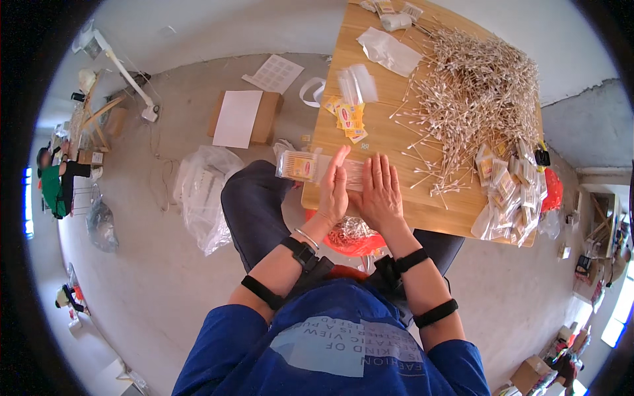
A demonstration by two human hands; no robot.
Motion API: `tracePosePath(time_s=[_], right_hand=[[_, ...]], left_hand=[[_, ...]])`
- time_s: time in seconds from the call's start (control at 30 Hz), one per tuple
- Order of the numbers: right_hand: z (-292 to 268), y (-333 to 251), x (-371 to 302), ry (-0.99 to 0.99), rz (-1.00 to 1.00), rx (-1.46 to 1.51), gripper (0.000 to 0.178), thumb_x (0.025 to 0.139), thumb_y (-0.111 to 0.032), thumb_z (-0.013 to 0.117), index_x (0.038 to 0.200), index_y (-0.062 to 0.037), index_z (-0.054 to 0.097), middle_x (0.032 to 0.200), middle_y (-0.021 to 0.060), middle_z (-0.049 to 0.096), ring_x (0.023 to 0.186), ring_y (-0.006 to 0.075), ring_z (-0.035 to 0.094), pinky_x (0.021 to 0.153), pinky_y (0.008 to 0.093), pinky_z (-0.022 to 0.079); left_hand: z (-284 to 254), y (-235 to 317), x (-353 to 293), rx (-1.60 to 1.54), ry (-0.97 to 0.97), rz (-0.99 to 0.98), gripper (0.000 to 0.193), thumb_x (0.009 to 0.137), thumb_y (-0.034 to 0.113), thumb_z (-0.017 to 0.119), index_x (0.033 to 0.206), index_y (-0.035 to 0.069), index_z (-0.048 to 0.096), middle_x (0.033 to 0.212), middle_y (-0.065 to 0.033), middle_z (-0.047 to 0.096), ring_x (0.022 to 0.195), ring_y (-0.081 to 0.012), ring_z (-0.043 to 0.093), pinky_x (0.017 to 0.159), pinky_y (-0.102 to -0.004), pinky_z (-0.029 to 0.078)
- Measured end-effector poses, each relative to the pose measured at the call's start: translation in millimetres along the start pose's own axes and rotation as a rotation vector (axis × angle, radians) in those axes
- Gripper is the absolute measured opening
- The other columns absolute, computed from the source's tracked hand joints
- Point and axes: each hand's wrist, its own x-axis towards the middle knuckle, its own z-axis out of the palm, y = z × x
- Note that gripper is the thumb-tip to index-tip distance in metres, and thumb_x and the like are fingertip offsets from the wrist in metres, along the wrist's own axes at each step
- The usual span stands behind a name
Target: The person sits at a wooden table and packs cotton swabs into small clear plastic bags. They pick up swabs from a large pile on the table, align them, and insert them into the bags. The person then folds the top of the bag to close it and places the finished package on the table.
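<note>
A clear plastic bag holding a row of cotton swabs and a yellow card lies at the table's near left corner, its filled end sticking out past the edge. My left hand stands on its side against the bag's clear part, fingers stretched out. Flat on the tabletop, my right hand presses on the plastic with its fingers straight. Both hands are open, close together at the wrists' side. Beyond them lie several yellow cards and a stack of clear bags.
A large heap of loose cotton swabs covers the table's right side. Filled swab packets pile at the near right corner. Below the table edge sits a red bag with swabs. A cardboard box and plastic sacks are on the floor.
</note>
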Motion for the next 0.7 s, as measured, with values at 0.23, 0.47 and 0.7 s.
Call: tracePosePath(time_s=[0.23,0.47,0.7], right_hand=[[-3.0,-8.1,-19.8,-0.03,0.014,0.011,0.086,0.091,-0.054,0.051,0.145,0.0093,0.029,0.154,0.0279,0.025,0.146,0.041,0.02,0.119,0.0499,0.017],[-2.1,-4.8,-7.6,0.001,0.022,-0.025,0.082,0.09,-0.054,0.053,0.145,0.0039,0.034,0.155,0.0234,0.026,0.147,0.0374,0.02,0.12,0.0489,0.015],[-1.2,-0.5,-12.1,-0.039,-0.087,-0.071,0.075,0.092,-0.047,0.053,0.149,-0.0037,0.031,0.158,0.0144,0.026,0.148,0.0309,0.02,0.12,0.0483,0.014]], left_hand=[[1.1,-2.9,0.2,-0.085,0.004,-0.014,0.054,0.107,0.034,0.035,0.145,-0.005,0.036,0.146,-0.0224,0.044,0.138,-0.027,0.039,0.115,-0.0363,0.027],[-1.7,-1.8,-0.1,-0.04,-0.002,0.028,0.055,0.106,0.035,0.037,0.144,-0.004,0.038,0.145,-0.0208,0.046,0.137,-0.0265,0.041,0.114,-0.0356,0.028],[-1.7,-1.9,-1.2,-0.05,-0.016,0.006,0.063,0.106,0.041,0.034,0.144,-0.009,0.034,0.146,-0.0229,0.043,0.139,-0.0272,0.037,0.116,-0.038,0.025]])
